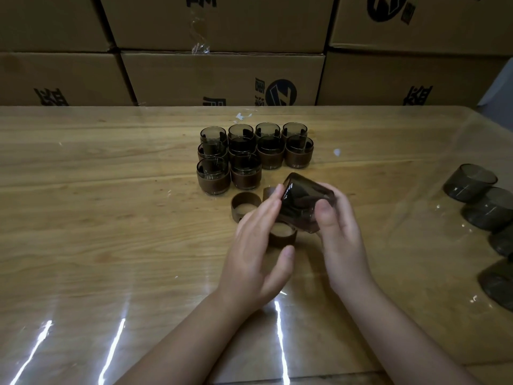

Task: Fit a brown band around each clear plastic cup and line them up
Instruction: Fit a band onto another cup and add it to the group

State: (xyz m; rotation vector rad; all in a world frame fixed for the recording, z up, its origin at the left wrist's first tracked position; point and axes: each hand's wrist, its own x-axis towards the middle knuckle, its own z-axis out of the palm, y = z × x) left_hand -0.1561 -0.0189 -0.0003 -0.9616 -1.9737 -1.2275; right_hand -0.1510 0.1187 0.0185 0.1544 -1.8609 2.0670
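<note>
My right hand point(337, 237) grips a clear smoky cup point(306, 198), tilted with its base up and toward the far side. The straight fingers of my left hand point(258, 248) lie against the cup's left side. A loose brown band point(281, 236) stands on the table just under the cup, between my hands. A second band point(245, 207) stands to the left, and a third point(268, 193) peeks out behind my left fingers. Several banded cups point(245, 169) stand in rows behind.
Several bare smoky cups point(469, 183) lie along the right edge of the wooden table point(111, 204), which has a glossy clear cover. Stacked cardboard boxes point(222, 76) wall off the far side.
</note>
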